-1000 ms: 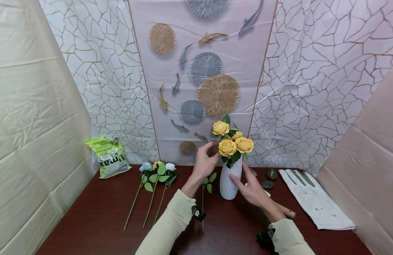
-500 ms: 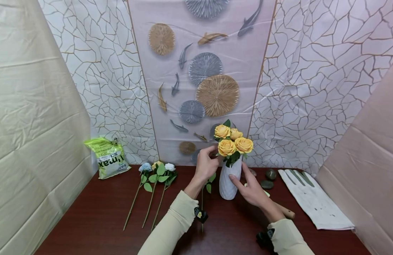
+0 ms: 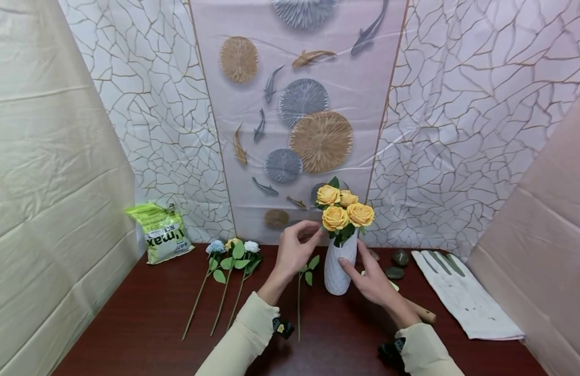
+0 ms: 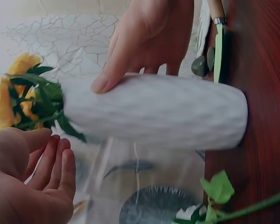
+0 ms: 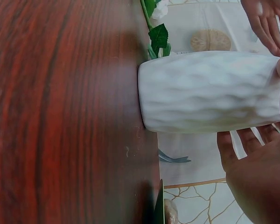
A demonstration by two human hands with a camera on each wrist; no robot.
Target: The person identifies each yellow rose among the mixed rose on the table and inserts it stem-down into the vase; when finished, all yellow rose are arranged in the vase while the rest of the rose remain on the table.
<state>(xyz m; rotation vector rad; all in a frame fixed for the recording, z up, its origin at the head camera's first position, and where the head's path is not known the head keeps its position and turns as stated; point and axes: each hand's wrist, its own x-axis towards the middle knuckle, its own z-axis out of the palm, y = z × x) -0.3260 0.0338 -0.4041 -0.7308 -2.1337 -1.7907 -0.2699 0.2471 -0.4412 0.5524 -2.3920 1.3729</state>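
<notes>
A white textured vase (image 3: 338, 269) stands upright on the dark red table, with several yellow roses (image 3: 348, 211) and green leaves at its mouth. My right hand (image 3: 375, 278) grips the vase from the right side, thumb across the front and fingers behind, as the right wrist view also shows. To the left of the blooms is my left hand (image 3: 293, 250), its fingers loosely bent and holding nothing; in the left wrist view its fingertips (image 4: 67, 158) are right beside the leaves (image 4: 46, 100). A separate stem with leaves (image 3: 309, 269) lies on the table left of the vase.
Blue, yellow and white roses (image 3: 234, 256) on long stems lie at left, near a green bag (image 3: 162, 234). At right are dark stones (image 3: 395, 272), a wooden-handled knife (image 4: 218, 42) with a pale green blade, and a white glove (image 3: 468, 295). A patterned cloth hangs behind.
My left hand has drawn back leftward from the roses, its fingers loosening. The back left rose has dropped slightly. My right hand has stayed on the vase.
</notes>
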